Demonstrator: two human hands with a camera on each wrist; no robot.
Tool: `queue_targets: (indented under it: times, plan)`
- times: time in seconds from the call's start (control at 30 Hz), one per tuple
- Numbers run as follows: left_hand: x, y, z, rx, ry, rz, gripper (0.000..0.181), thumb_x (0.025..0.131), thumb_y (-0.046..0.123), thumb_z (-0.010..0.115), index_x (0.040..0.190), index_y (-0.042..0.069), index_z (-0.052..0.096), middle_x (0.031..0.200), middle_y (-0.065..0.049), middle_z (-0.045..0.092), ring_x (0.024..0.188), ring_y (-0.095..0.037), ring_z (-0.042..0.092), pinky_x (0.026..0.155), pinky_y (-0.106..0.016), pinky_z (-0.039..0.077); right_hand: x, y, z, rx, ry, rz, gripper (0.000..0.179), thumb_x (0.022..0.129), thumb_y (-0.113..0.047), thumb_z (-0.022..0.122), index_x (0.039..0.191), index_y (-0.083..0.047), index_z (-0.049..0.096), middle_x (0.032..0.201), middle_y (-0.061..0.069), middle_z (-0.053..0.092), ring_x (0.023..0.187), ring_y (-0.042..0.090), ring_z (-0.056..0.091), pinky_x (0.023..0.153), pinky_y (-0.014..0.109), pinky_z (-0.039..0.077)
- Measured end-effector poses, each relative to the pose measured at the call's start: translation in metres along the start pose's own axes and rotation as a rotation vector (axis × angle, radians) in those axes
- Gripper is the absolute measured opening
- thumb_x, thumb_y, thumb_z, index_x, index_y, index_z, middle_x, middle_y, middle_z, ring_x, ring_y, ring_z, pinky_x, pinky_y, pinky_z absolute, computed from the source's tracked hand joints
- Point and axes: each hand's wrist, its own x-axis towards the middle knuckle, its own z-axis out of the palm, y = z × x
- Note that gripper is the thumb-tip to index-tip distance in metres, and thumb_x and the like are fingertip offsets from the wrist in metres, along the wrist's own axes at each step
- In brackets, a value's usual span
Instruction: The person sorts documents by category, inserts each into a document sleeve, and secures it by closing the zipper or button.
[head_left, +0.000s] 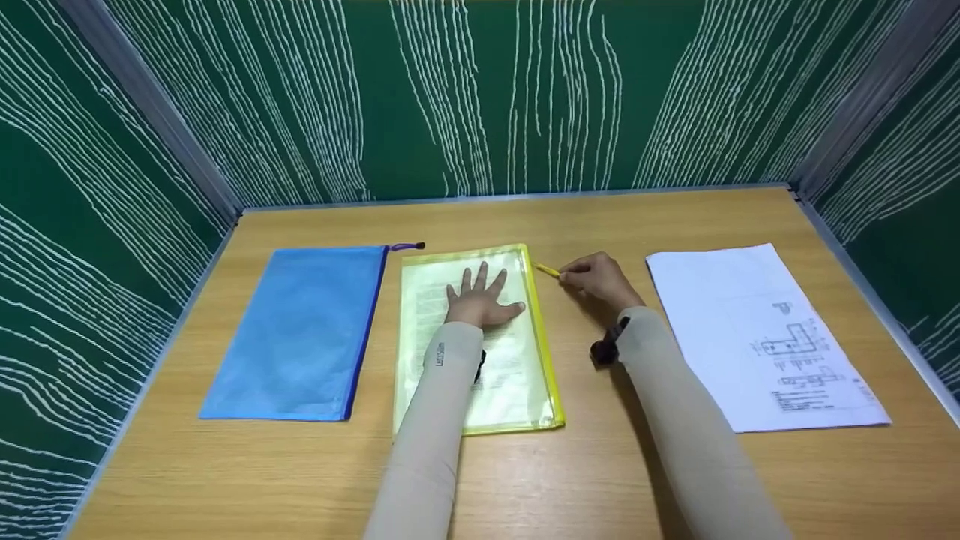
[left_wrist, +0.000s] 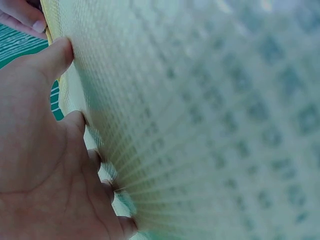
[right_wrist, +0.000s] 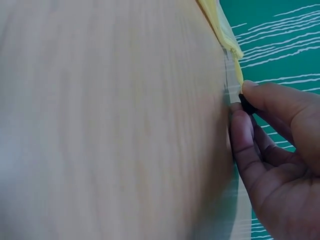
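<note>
A yellow zip pouch [head_left: 536,322] lies in the middle of the table with printed paper [head_left: 431,300] showing through its clear mesh front. My left hand [head_left: 480,300] rests on the upper part of the pouch, fingers spread and straight; the left wrist view shows its fingertips against the mesh. Just right of the pouch's top right corner, my right hand [head_left: 598,279] pinches a yellow zipper pull [head_left: 547,269] between thumb and forefinger. In the right wrist view the pull's black end [right_wrist: 246,104] sits between those fingertips, its yellow strap running to the pouch corner.
On the left lies a blue zip pouch [head_left: 300,330] with a purple pull [head_left: 406,246] at its top right corner. A stack of white paper [head_left: 750,322] with printed drawings lies on the right. Green walls [head_left: 420,97] with white lines enclose the wooden table [head_left: 525,487] at the back and sides.
</note>
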Motion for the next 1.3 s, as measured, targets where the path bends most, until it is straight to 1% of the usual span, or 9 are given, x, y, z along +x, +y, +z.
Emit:
queue_targets:
  times: [0.17, 0.27, 0.4, 0.53, 0.67, 0.87, 1.03, 1.13, 1.3]
  plan:
    - [-0.002, 0.0, -0.001, -0.021, -0.008, 0.007, 0.079, 0.091, 0.066, 0.04, 0.155, 0.033, 0.008, 0.163, -0.001, -0.008, 0.149, -0.032, -0.011, 0.116, -0.061, -0.003, -0.002, 0.003, 0.0, 0.021, 0.012, 0.0, 0.025, 0.093, -0.022, 0.063, 0.113, -0.009, 0.071, 0.112, 0.01, 0.064, 0.094, 0.021, 0.052, 0.078, 0.029, 0.047]
    - [-0.002, 0.0, -0.002, -0.043, -0.007, 0.008, 0.079, 0.091, 0.066, 0.042, 0.155, 0.033, 0.009, 0.163, -0.001, -0.008, 0.149, -0.032, -0.012, 0.116, -0.061, -0.004, -0.004, 0.005, 0.0, 0.041, 0.021, 0.012, 0.025, 0.092, -0.023, 0.064, 0.111, -0.009, 0.072, 0.11, 0.009, 0.065, 0.093, 0.02, 0.052, 0.079, 0.028, 0.046]
    - [-0.002, 0.0, -0.001, -0.046, -0.002, 0.011, 0.079, 0.091, 0.066, 0.042, 0.155, 0.033, 0.009, 0.163, -0.001, -0.008, 0.149, -0.031, -0.012, 0.116, -0.061, -0.004, -0.005, 0.007, -0.001, 0.059, 0.026, 0.037, 0.025, 0.092, -0.026, 0.064, 0.11, -0.011, 0.073, 0.103, 0.007, 0.065, 0.089, 0.019, 0.052, 0.073, 0.026, 0.046]
    - [-0.002, 0.0, 0.0, -0.042, -0.001, 0.015, 0.079, 0.091, 0.066, 0.042, 0.155, 0.033, 0.009, 0.163, -0.002, -0.008, 0.149, -0.032, -0.012, 0.116, -0.061, -0.004, -0.005, 0.009, -0.001, 0.068, 0.027, 0.055, 0.023, 0.091, -0.026, 0.064, 0.107, -0.011, 0.074, 0.096, 0.006, 0.065, 0.084, 0.018, 0.054, 0.068, 0.024, 0.048]
    - [-0.001, -0.001, 0.0, -0.043, -0.006, 0.021, 0.079, 0.091, 0.066, 0.041, 0.155, 0.033, 0.008, 0.163, -0.002, -0.009, 0.149, -0.032, -0.013, 0.116, -0.062, -0.005, -0.006, 0.009, -0.002, 0.063, 0.01, 0.059, 0.023, 0.091, -0.026, 0.064, 0.106, -0.012, 0.074, 0.094, 0.006, 0.066, 0.082, 0.018, 0.055, 0.067, 0.024, 0.049]
    - [0.0, -0.004, -0.001, -0.072, -0.023, 0.022, 0.08, 0.091, 0.066, 0.041, 0.155, 0.034, 0.006, 0.162, 0.0, -0.012, 0.148, -0.03, -0.016, 0.116, -0.06, -0.008, -0.011, 0.009, -0.005, 0.003, -0.013, 0.011, 0.024, 0.093, -0.028, 0.063, 0.107, -0.011, 0.074, 0.092, 0.005, 0.066, 0.08, 0.018, 0.055, 0.068, 0.025, 0.048]
    - [0.0, -0.004, -0.002, -0.085, -0.027, 0.022, 0.08, 0.091, 0.066, 0.042, 0.155, 0.034, 0.006, 0.162, 0.0, -0.012, 0.148, -0.03, -0.016, 0.116, -0.06, -0.009, -0.016, 0.01, -0.005, -0.021, -0.03, -0.029, 0.024, 0.093, -0.028, 0.063, 0.106, -0.011, 0.074, 0.088, 0.005, 0.065, 0.078, 0.018, 0.055, 0.066, 0.025, 0.049]
    - [-0.001, -0.004, -0.002, -0.095, -0.032, 0.029, 0.08, 0.091, 0.066, 0.042, 0.155, 0.034, 0.006, 0.162, 0.0, -0.012, 0.148, -0.03, -0.017, 0.115, -0.06, -0.01, -0.018, 0.012, -0.006, -0.029, -0.03, -0.054, 0.024, 0.093, -0.027, 0.064, 0.104, -0.009, 0.074, 0.085, 0.004, 0.065, 0.075, 0.017, 0.055, 0.065, 0.025, 0.049]
    - [-0.001, -0.004, -0.001, -0.113, -0.037, 0.037, 0.079, 0.092, 0.065, 0.042, 0.155, 0.034, 0.006, 0.162, 0.0, -0.013, 0.148, -0.029, -0.018, 0.115, -0.06, -0.011, -0.022, 0.015, -0.007, -0.009, -0.047, -0.057, 0.023, 0.092, -0.024, 0.064, 0.103, -0.007, 0.074, 0.083, 0.003, 0.066, 0.073, 0.015, 0.056, 0.063, 0.024, 0.05]
